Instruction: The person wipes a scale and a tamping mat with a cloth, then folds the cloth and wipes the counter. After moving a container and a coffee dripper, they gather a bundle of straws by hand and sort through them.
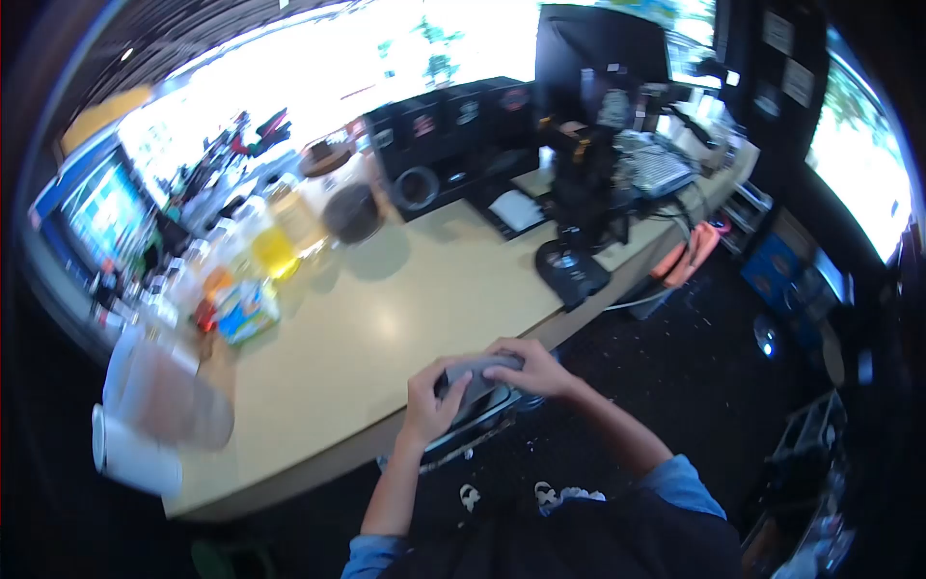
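Both my hands grip a grey folded cloth (pixel 479 378) at the near edge of a pale counter (pixel 386 318). My left hand (pixel 431 398) closes on its left end, fingers curled over the top. My right hand (pixel 532 367) holds its right end from above. Under the cloth, a dark metal rail or tray edge (pixel 477 425) sticks out from the counter's front. Blue sleeves cover both my upper arms.
Jars and bottles (pixel 275 241) and colourful packets (pixel 241 309) crowd the counter's left side, with white cups (pixel 135 449) at the near left. A black stand (pixel 574 261) and machine sit at the right; black boxes (pixel 444 125) line the back. The dark floor lies below.
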Available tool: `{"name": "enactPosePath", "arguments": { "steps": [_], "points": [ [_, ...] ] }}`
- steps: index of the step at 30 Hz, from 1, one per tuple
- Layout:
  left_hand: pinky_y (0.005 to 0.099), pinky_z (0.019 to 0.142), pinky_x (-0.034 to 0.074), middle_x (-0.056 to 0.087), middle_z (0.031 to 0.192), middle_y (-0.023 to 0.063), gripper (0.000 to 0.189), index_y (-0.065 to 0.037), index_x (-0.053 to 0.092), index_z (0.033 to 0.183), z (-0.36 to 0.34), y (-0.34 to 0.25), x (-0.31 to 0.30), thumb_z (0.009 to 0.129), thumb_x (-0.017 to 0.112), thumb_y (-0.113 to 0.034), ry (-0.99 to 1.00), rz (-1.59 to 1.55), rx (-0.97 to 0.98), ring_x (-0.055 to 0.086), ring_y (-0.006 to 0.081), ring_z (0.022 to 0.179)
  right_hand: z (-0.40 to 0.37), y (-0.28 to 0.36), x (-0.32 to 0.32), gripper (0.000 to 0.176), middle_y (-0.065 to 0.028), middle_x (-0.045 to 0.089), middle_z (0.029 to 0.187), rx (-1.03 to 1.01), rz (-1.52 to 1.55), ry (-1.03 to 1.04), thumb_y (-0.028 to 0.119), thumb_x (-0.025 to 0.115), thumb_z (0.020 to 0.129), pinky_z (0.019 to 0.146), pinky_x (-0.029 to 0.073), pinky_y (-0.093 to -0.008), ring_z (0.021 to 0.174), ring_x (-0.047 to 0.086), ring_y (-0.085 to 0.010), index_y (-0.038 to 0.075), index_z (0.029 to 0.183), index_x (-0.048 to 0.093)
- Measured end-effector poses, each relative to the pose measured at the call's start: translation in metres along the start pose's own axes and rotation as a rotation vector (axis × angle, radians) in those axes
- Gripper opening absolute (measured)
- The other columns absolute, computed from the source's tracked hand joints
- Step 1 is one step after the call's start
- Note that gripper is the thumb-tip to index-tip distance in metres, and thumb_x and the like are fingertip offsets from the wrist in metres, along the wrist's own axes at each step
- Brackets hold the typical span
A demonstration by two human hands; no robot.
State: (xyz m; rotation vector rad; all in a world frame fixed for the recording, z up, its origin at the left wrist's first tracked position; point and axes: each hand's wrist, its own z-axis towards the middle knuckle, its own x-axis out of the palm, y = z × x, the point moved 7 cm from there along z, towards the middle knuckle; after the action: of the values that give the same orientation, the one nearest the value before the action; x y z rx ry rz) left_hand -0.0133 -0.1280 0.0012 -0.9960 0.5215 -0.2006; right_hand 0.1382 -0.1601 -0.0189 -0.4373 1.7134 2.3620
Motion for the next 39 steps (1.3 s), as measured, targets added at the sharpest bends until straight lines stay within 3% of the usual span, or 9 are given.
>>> {"name": "enactPosePath", "arguments": {
  "steps": [3, 6, 9, 15, 20, 23, 31, 37, 39],
  "points": [
    [0.0261, 0.071, 0.047, 0.065, 0.084, 0.0124, 0.018, 0.002, 0.061, 0.095, 0.007, -0.006, 0.044, 0.082, 0.061, -0.01, 0.068, -0.157, 0.077, 0.061, 0.0161, 0.078, -0.057, -0.019, -0.035, 0.044, -0.0058, 0.059, 0.103, 0.067, 0.453, -0.221, 0.019, 0.071, 0.076, 0.086, 0.044, -0.0296, 0.097, 0.055, -0.0142, 0.001, 0.112, 0.054],
    [0.027, 0.074, 0.046, 0.064, 0.087, 0.0101, 0.018, 0.002, 0.061, 0.094, 0.015, -0.006, 0.106, 0.084, 0.06, -0.012, 0.207, -0.35, -0.013, 0.06, 0.0153, 0.08, -0.123, -0.039, -0.044, 0.056, -0.0059, 0.055, 0.113, 0.166, 0.431, -0.282, 0.021, 0.073, 0.075, 0.093, 0.04, -0.0311, 0.107, 0.05, -0.0146, 0.001, 0.121, 0.047],
    [0.0267, 0.078, 0.045, 0.063, 0.089, 0.0075, 0.02, 0.001, 0.06, 0.097, 0.005, -0.001, 0.186, 0.086, 0.058, -0.015, 0.351, -0.429, 0.003, 0.058, 0.0132, 0.084, -0.197, -0.061, -0.057, 0.037, -0.0048, 0.061, 0.101, 0.4, 0.385, -0.518, 0.017, 0.066, 0.082, 0.082, 0.046, -0.028, 0.094, 0.056, -0.0121, 0.0, 0.112, 0.054],
    [0.0262, 0.083, 0.043, 0.061, 0.094, 0.0039, 0.029, 0.0, 0.056, 0.106, -0.05, -0.033, 0.34, 0.083, 0.065, -0.017, 0.75, -0.617, -0.24, 0.055, 0.0103, 0.092, -0.358, -0.065, -0.12, 0.02, -0.0048, 0.061, 0.094, 0.334, 0.39, -1.188, 0.015, 0.06, 0.087, 0.076, 0.046, -0.0248, 0.086, 0.055, -0.0084, 0.0, 0.101, 0.056],
    [0.023, 0.08, 0.045, 0.061, 0.095, 0.0025, 0.025, -0.001, 0.056, 0.105, -0.087, -0.059, 0.456, 0.082, 0.065, -0.01, 0.847, -0.768, -0.454, 0.056, 0.0083, 0.088, -0.468, -0.047, -0.178, 0.023, -0.0064, 0.061, 0.093, 0.367, 0.296, -1.353, 0.006, 0.057, 0.086, 0.076, 0.047, -0.0236, 0.087, 0.059, -0.0102, 0.0, 0.107, 0.05],
    [0.0216, 0.078, 0.044, 0.06, 0.092, 0.0019, 0.023, -0.001, 0.057, 0.103, -0.089, -0.087, 0.509, 0.083, 0.064, -0.011, 0.941, -0.781, -0.432, 0.056, 0.0073, 0.085, -0.511, -0.034, -0.203, 0.021, -0.0051, 0.061, 0.091, 0.33, 0.206, -1.516, 0.007, 0.058, 0.086, 0.075, 0.047, -0.0223, 0.084, 0.058, -0.0085, 0.0, 0.106, 0.053],
    [0.0233, 0.08, 0.043, 0.058, 0.094, 0.0012, 0.022, -0.003, 0.054, 0.105, -0.062, -0.116, 0.642, 0.088, 0.058, -0.016, 1.152, -0.768, -0.245, 0.052, 0.0064, 0.089, -0.581, -0.101, -0.262, 0.018, -0.0004, 0.061, 0.087, 0.37, 0.288, -1.686, 0.006, 0.06, 0.085, 0.073, 0.045, -0.0193, 0.081, 0.056, -0.0047, 0.0, 0.102, 0.058],
    [0.0258, 0.078, 0.045, 0.058, 0.095, 0.0027, 0.022, -0.005, 0.053, 0.106, 0.017, -0.086, 0.769, 0.09, 0.055, -0.021, 0.889, -0.917, -0.593, 0.054, 0.0099, 0.089, -0.553, -0.136, -0.417, 0.032, -0.0092, 0.059, 0.107, 0.27, 0.229, -1.604, 0.005, 0.058, 0.084, 0.084, 0.044, -0.0233, 0.096, 0.057, -0.0112, -0.001, 0.114, 0.05],
    [0.0266, 0.077, 0.046, 0.058, 0.097, 0.0042, 0.022, -0.004, 0.052, 0.106, 0.067, -0.091, 0.799, 0.091, 0.053, -0.019, 0.839, -0.865, -0.587, 0.055, 0.011, 0.088, -0.54, -0.151, -0.474, 0.036, -0.0091, 0.058, 0.108, 0.291, 0.28, -1.563, 0.004, 0.059, 0.083, 0.085, 0.044, -0.0233, 0.097, 0.056, -0.0112, -0.001, 0.117, 0.048]
  ]
}}
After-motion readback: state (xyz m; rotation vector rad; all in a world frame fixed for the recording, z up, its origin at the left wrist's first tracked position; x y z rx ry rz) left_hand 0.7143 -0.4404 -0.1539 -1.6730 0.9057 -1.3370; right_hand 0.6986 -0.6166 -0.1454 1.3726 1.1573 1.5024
